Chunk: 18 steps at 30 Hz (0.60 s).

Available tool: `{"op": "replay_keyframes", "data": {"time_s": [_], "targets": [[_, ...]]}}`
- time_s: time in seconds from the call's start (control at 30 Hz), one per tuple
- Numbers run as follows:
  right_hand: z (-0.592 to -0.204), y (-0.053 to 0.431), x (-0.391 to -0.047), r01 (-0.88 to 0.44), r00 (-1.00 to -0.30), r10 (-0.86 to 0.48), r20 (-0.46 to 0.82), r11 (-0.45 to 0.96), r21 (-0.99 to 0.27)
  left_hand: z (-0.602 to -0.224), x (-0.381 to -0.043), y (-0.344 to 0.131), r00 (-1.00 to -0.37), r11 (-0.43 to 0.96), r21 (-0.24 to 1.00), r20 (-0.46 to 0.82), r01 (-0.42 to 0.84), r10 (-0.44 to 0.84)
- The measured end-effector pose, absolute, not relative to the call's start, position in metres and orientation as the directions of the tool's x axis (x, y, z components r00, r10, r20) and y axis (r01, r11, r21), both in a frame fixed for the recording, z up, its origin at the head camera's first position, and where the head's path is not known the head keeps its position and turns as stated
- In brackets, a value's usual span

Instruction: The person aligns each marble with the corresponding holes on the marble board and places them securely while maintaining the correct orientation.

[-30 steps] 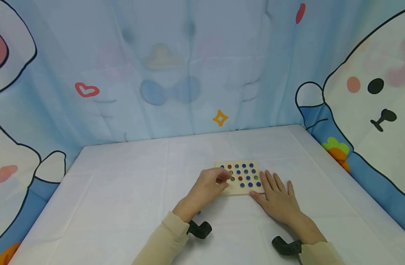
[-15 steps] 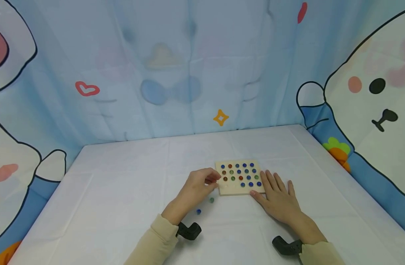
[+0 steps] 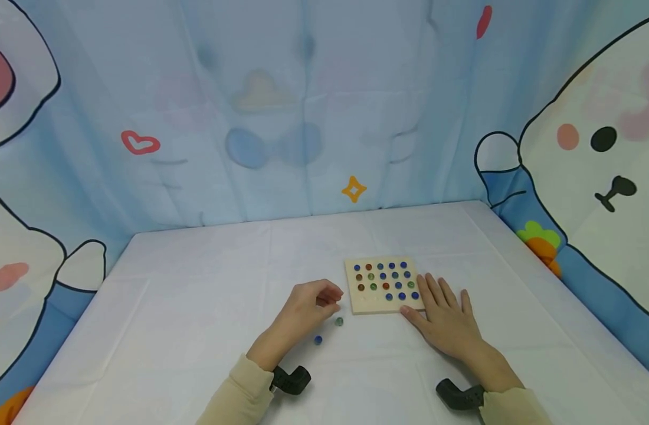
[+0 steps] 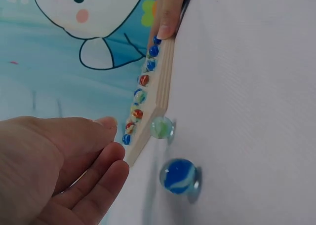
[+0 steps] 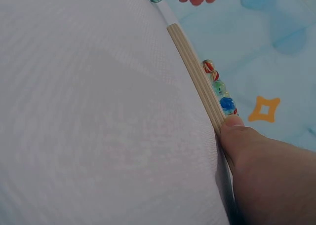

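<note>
A pale wooden board (image 3: 369, 305) lies on the white table, with rows of blue, red and green glass marbles set in it. Just off its left edge is my left hand (image 3: 310, 304), fingers loosely bent; no marble shows between thumb and fingertips. Two loose marbles rest on the cloth near that hand: a green marble (image 3: 339, 321) by the board's front left corner, and a blue marble (image 4: 178, 176) closer to me. My right hand (image 3: 448, 321) lies flat with fingers spread along the board's right side, its thumb (image 5: 234, 120) touching the front edge.
A white cloth covers the table (image 3: 197, 307). Behind it hangs a light blue curtain (image 3: 271, 195) with cartoon animal prints. Both wrists wear a black camera mount (image 3: 292, 381) below beige sleeves (image 3: 234, 392).
My left hand has drawn back from over the board to the left and toward me, uncovering the marbles at the left end and the loose ones. My right hand stays in place.
</note>
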State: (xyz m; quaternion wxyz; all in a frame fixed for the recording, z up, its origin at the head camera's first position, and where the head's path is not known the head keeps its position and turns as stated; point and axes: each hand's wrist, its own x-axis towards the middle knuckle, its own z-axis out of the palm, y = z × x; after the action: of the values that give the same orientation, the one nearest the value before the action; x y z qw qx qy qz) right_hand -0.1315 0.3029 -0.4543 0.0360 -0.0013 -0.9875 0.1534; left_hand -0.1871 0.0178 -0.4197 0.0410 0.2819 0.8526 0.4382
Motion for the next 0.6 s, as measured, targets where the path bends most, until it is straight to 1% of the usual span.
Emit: {"op": "replay_keyframes", "data": {"time_s": [0.13,0.33,0.6], "targets": [[-0.456,0.303,-0.132,-0.007,-0.997,0.014,0.069,0.954,-0.299,-0.424,-0.185,0.013,-0.843,0.451,0.796,0.133,0.404,0.52],[-0.457,0.303,-0.132,-0.008,-0.997,0.013,0.07,0.955,-0.298,-0.429,-0.183,0.009,-0.829,0.426,0.822,0.094,0.377,0.552],[-0.457,0.304,-0.133,-0.015,-0.997,0.006,0.072,0.956,-0.293,-0.432,-0.184,0.009,-0.821,0.44,0.824,0.053,0.357,0.568]]}}
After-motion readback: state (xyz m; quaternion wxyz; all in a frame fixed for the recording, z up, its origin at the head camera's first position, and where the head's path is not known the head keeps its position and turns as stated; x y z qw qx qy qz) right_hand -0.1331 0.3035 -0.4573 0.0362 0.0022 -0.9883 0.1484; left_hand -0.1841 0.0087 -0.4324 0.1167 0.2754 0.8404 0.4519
